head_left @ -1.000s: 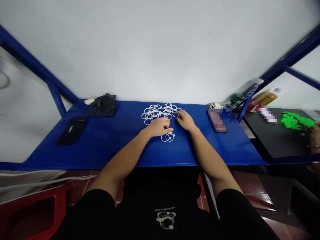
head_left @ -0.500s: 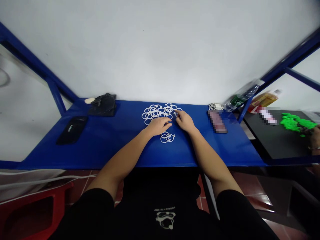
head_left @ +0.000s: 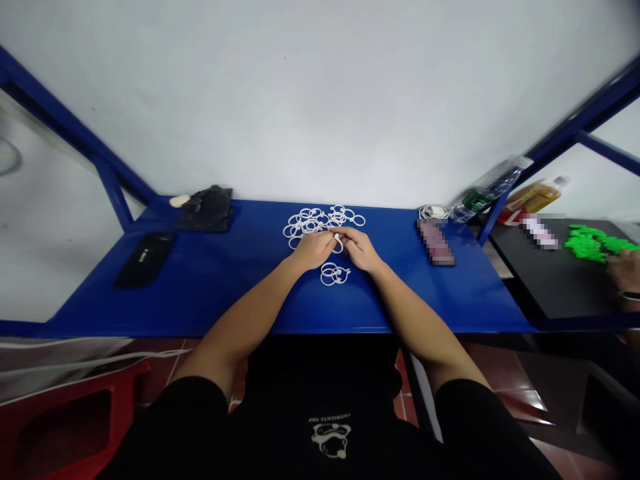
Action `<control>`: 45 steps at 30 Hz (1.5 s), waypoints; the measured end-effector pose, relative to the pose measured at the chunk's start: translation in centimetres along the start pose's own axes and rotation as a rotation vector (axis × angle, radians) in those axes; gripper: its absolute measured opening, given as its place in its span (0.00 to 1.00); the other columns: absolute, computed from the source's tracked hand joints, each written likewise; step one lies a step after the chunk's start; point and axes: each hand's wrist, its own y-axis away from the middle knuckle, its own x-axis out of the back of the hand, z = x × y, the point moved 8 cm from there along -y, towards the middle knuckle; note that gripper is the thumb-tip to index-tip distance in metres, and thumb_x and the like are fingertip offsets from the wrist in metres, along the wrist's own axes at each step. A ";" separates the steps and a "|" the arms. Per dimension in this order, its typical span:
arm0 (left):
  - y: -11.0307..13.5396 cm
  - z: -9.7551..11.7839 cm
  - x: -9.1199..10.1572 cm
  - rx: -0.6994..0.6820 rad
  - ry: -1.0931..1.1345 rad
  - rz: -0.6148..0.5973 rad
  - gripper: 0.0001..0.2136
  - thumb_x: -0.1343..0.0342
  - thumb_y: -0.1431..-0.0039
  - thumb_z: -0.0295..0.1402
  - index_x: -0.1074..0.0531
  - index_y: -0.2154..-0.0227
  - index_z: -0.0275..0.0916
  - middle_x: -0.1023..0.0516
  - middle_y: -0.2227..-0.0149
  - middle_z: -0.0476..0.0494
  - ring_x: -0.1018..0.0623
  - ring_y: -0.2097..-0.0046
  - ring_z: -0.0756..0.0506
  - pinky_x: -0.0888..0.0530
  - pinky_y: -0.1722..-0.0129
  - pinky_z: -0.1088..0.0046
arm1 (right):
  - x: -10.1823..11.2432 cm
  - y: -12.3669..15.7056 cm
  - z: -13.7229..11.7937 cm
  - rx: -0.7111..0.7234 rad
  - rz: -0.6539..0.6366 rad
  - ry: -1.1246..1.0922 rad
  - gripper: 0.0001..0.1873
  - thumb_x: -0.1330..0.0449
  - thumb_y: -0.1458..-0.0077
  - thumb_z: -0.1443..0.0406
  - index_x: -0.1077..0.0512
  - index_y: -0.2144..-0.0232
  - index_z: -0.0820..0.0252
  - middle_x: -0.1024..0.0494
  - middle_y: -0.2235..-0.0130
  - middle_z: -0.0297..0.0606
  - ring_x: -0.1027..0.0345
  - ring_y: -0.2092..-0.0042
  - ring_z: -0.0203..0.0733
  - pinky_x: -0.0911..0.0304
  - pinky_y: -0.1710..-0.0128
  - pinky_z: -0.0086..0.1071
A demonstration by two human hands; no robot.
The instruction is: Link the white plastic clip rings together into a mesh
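Note:
A pile of several white plastic rings (head_left: 314,221) lies at the back middle of the blue table (head_left: 240,287). My left hand (head_left: 313,250) and my right hand (head_left: 359,249) meet just in front of the pile, fingertips pinched together on one white ring (head_left: 337,238) between them. A small linked cluster of white rings (head_left: 333,273) lies on the table just below my hands.
A black phone (head_left: 145,258) lies at the left, with a black cloth bundle (head_left: 206,208) behind it. At the right are another phone (head_left: 435,242), a coiled white cable (head_left: 433,212) and bottles (head_left: 487,185). Another person's hand (head_left: 625,270) works by green parts (head_left: 593,243) on a black table.
My right hand drew back from the pile's right side towards my left hand, carrying a ring. Both hands now pinch it together. The small cluster stays where it was.

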 end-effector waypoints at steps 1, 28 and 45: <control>0.0 0.1 0.0 -0.002 -0.012 -0.012 0.15 0.54 0.25 0.34 0.24 0.64 0.38 0.19 0.63 0.41 0.20 0.61 0.42 0.26 0.59 0.64 | 0.2 0.0 -0.2 0.006 0.005 0.023 0.19 0.47 0.32 0.60 0.20 0.48 0.56 0.17 0.57 0.40 0.24 0.57 0.45 0.29 0.53 0.40; 0.2 1.6 -0.8 -0.191 -0.041 -0.007 0.14 0.50 0.25 0.36 0.25 0.66 0.38 0.20 0.66 0.43 0.21 0.64 0.44 0.29 0.63 0.67 | 0.2 -0.8 1.6 -0.133 -0.040 -0.286 0.07 0.46 0.54 0.66 0.28 0.73 0.57 0.28 0.74 0.30 0.38 0.72 0.36 0.39 0.67 0.31; 0.6 2.7 -0.8 -0.206 0.054 -0.135 0.15 0.40 0.31 0.46 0.24 0.71 0.42 0.19 0.64 0.46 0.21 0.61 0.46 0.28 0.60 0.68 | 4.8 -0.5 6.9 -0.277 0.078 0.500 0.29 0.46 0.37 0.68 0.28 0.36 0.63 0.23 0.37 0.51 0.28 0.38 0.57 0.34 0.35 0.51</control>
